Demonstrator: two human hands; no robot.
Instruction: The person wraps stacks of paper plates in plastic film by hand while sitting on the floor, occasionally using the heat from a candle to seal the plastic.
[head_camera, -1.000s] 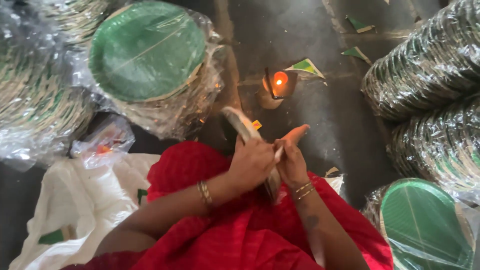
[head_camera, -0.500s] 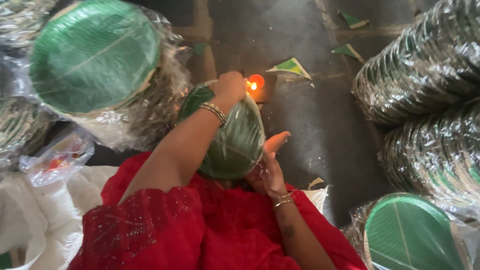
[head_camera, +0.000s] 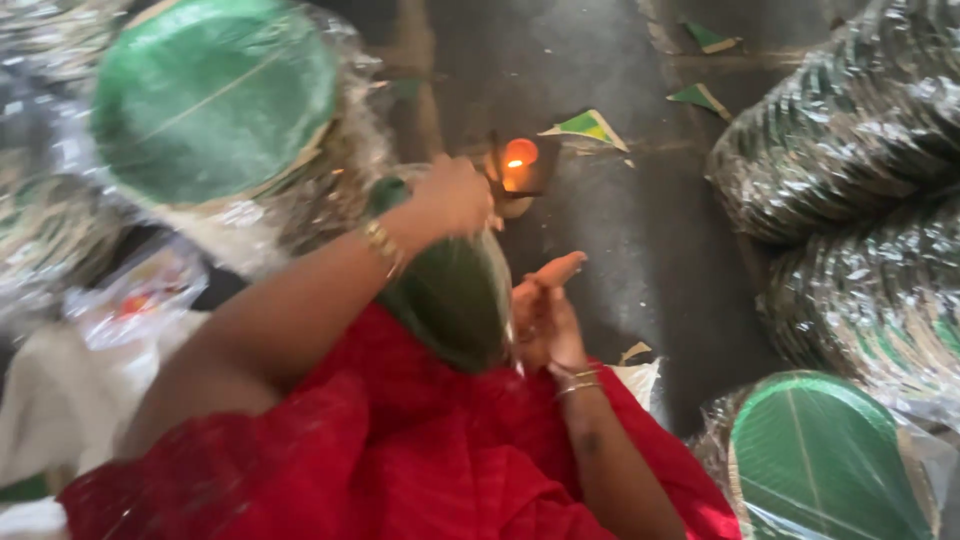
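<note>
Dark grey floor fills the background, and we note it is scuffed and streaked pale beside the hands. We see a stack of green leaf-patterned plates in clear plastic wrap (head_camera: 450, 290) standing on edge over a red-clad lap (head_camera: 400, 450). Its face is deep green and round, and the film around it shows a glossy, whitish sheen along the right edge; motion blur hides finer detail. The left hand (head_camera: 455, 195) is closed over the stack's top edge, with a gold bangle at the wrist. The right hand (head_camera: 545, 320) presses flat against the stack's right side, fingers together, thumb raised, thin bangles at the wrist. So both hands clamp the same stack, one above, one at the side.

Just beyond the left hand a small lit oil lamp (head_camera: 520, 165) burns with an orange flame. Past the lamp lie green triangular scraps (head_camera: 585, 125). To the left of the left arm sits a large wrapped bundle of green plates (head_camera: 215, 100). To the right of the right hand, well apart, silver-edged wrapped stacks (head_camera: 850, 150) lie on their sides, and another green plate bundle (head_camera: 820, 460) rests near the right elbow.
</note>
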